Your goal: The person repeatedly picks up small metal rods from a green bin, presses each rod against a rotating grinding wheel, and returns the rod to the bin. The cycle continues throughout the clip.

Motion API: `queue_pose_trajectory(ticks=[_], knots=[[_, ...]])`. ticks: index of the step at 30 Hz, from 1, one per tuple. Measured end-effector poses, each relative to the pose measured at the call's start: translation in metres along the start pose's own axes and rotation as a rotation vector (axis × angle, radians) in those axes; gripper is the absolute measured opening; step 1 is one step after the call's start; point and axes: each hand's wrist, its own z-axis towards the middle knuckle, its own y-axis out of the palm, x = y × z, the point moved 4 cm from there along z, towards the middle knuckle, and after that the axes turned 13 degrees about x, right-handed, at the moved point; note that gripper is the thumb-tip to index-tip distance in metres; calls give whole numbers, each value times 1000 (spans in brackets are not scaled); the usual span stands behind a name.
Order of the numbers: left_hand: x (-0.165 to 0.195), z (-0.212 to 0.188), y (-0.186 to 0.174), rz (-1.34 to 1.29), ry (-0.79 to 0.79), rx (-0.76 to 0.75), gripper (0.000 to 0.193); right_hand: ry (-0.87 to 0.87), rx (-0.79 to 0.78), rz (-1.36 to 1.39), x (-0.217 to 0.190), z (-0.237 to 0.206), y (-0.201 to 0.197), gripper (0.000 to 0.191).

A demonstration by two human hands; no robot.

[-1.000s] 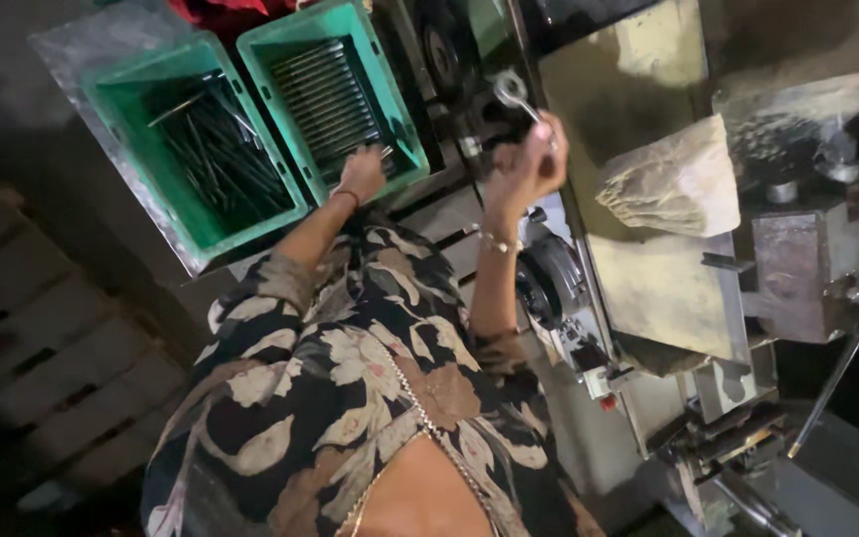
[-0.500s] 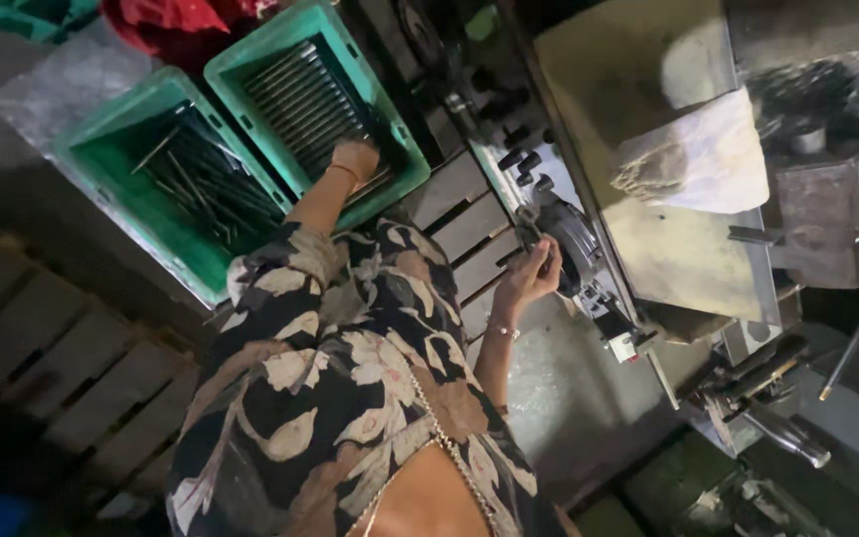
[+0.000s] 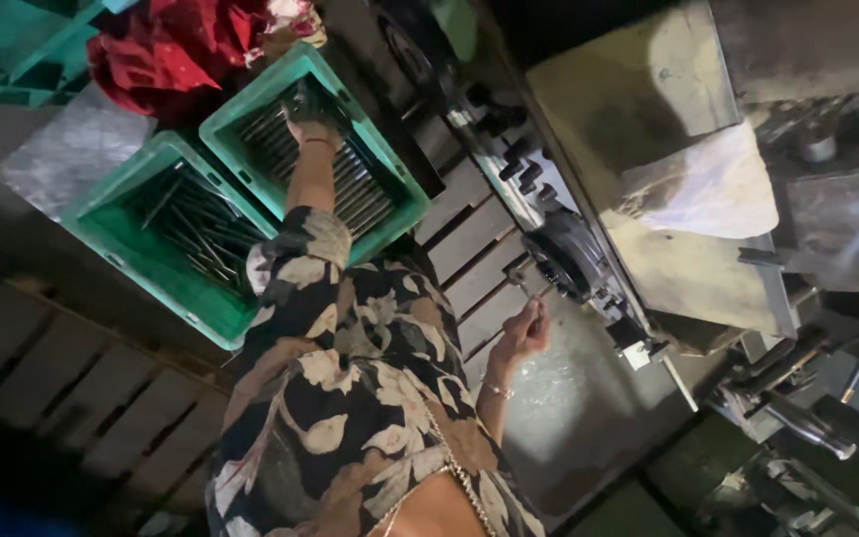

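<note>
My left hand (image 3: 310, 121) reaches into the nearer-to-machine green crate (image 3: 402, 211) and lies on a row of metal rods (image 3: 350, 184); its grip is too dark to make out. My right hand (image 3: 524, 333) is held low beside the machine (image 3: 569, 261), closed around a small metal spanner (image 3: 527, 281) whose head points up toward the machine's round housing. My floral sleeves cover both arms.
A second green crate (image 3: 111, 239) of loose dark rods sits beside the first. Red cloth (image 3: 166, 50) lies behind the crates. A pale cloth (image 3: 708, 189) drapes on the machine top. Wooden pallet slats (image 3: 72, 388) lie at the left, levers (image 3: 797, 423) at the right.
My right hand has come down from the machine's upper part to a low spot near my body, still with the spanner. My left hand has pushed further into the crate of rods.
</note>
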Motion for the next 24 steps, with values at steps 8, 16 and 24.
queue_pose_trajectory(ticks=[8,16,24], knots=[[14,-10,11,-20,-32,-52,79,-255,16,27,-25,12,16,22],[28,-47,42,28,57,-133,71,-269,-1,-104,-34,6,13,20],[29,-52,51,-329,-49,-90,81,-236,20,-127,-19,-9,-7,20]])
